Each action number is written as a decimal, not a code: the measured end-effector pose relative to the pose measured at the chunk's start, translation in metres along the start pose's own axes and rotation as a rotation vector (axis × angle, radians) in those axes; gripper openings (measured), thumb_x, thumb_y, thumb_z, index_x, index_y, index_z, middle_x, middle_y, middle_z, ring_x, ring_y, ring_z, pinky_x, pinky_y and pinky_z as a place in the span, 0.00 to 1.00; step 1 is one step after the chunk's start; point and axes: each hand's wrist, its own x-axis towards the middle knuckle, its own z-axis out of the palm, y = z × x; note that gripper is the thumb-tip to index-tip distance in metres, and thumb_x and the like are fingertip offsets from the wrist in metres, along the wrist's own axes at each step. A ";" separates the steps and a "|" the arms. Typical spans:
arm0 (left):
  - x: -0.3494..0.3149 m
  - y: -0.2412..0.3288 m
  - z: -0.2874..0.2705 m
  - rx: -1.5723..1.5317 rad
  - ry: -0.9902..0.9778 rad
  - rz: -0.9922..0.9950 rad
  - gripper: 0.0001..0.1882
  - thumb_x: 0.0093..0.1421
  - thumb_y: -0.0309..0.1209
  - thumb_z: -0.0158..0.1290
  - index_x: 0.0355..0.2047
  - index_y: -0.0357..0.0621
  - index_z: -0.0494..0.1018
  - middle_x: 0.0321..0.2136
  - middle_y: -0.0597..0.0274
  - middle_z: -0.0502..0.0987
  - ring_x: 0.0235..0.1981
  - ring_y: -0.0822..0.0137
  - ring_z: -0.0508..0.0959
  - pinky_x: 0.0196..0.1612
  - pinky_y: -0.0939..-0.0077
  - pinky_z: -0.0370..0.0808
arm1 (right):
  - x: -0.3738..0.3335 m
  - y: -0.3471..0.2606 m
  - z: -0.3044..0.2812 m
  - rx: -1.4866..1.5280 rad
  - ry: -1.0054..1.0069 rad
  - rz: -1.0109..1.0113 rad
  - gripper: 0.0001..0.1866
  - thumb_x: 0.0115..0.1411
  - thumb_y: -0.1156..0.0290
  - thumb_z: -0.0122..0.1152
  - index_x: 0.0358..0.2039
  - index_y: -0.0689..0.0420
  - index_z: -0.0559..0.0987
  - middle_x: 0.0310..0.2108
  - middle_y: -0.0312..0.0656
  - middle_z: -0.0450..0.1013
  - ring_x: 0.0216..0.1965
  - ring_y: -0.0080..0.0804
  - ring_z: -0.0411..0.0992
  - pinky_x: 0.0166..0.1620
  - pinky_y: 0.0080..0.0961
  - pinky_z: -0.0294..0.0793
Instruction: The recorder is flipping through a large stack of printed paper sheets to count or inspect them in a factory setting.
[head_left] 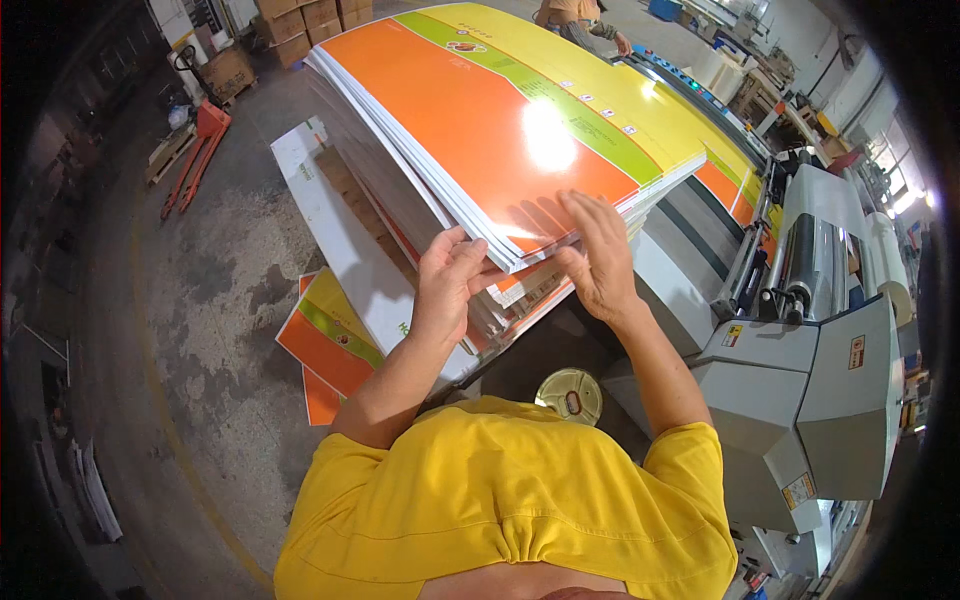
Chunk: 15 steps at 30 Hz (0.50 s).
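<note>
In front of me lies a thick stack of large glossy printed sheets (450,120), orange, green and yellow. At its near left corner, my left hand (447,285) grips several sheets, the thumb on top and the fingers underneath, partly hidden. The edges of these upper sheets fan apart slightly along the left side. My right hand (600,255) rests against the near edge to the right of that corner. Its fingers stretch out over the orange surface, and the thumb points toward the edge.
White boards (345,235) lie beneath the stack's left side. Loose printed sheets (330,335) rest on the floor. A grey machine with rollers (800,265) stands close on the right. Near my body is a round lidded can (570,395). A red pallet jack (200,150) and another person (575,20) are farther off.
</note>
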 end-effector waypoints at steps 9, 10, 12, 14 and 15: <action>0.002 -0.001 0.001 0.055 0.041 0.012 0.13 0.61 0.29 0.47 0.44 0.36 0.64 0.37 0.56 0.75 0.34 0.67 0.79 0.36 0.74 0.78 | -0.030 -0.008 0.002 0.134 0.247 0.193 0.14 0.54 0.76 0.56 0.42 0.62 0.75 0.41 0.48 0.71 0.41 0.43 0.68 0.45 0.32 0.67; 0.002 -0.001 0.001 0.068 0.048 0.015 0.14 0.60 0.27 0.48 0.45 0.35 0.63 0.36 0.55 0.75 0.34 0.67 0.79 0.35 0.74 0.79 | -0.030 -0.012 0.001 0.147 0.256 0.215 0.11 0.56 0.76 0.55 0.40 0.61 0.76 0.40 0.45 0.72 0.43 0.39 0.69 0.46 0.29 0.67; 0.003 -0.002 0.001 0.104 0.061 0.015 0.14 0.60 0.26 0.48 0.45 0.35 0.63 0.36 0.55 0.75 0.34 0.68 0.79 0.35 0.74 0.79 | -0.031 -0.011 0.004 0.145 0.241 0.210 0.10 0.55 0.76 0.56 0.39 0.61 0.77 0.38 0.45 0.73 0.41 0.38 0.69 0.45 0.29 0.67; 0.002 -0.003 0.002 0.144 0.073 0.016 0.15 0.59 0.25 0.48 0.45 0.34 0.63 0.36 0.55 0.75 0.34 0.68 0.79 0.35 0.75 0.79 | -0.026 -0.013 0.008 0.165 0.259 0.186 0.10 0.50 0.79 0.59 0.35 0.59 0.78 0.34 0.42 0.73 0.36 0.39 0.69 0.40 0.30 0.67; 0.002 -0.003 0.003 0.126 0.080 0.018 0.15 0.59 0.25 0.48 0.46 0.34 0.63 0.36 0.55 0.75 0.34 0.69 0.78 0.35 0.75 0.79 | -0.022 -0.014 0.009 0.168 0.261 0.186 0.10 0.50 0.79 0.59 0.35 0.59 0.78 0.34 0.42 0.73 0.36 0.39 0.69 0.40 0.30 0.67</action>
